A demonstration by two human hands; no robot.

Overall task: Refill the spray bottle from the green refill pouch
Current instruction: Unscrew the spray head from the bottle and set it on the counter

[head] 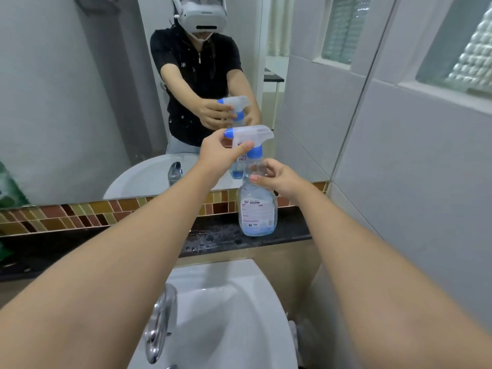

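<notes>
A clear spray bottle (257, 211) with a white label and a little blue liquid at its bottom stands on the dark ledge (290, 230) below the mirror. Its white trigger head (253, 134) has a blue nozzle and a blue collar. My left hand (223, 153) grips the trigger head from the left. My right hand (277, 177) wraps around the bottle's neck just under the collar. A green pouch (4, 249) shows only as a sliver at the far left edge, with its reflection above it in the mirror.
A white basin (226, 315) with a chrome tap (159, 326) lies directly below my arms. A large mirror (80, 102) fills the wall ahead, above a strip of brown mosaic tiles (80, 214). A grey tiled wall (412, 169) with frosted windows closes the right side.
</notes>
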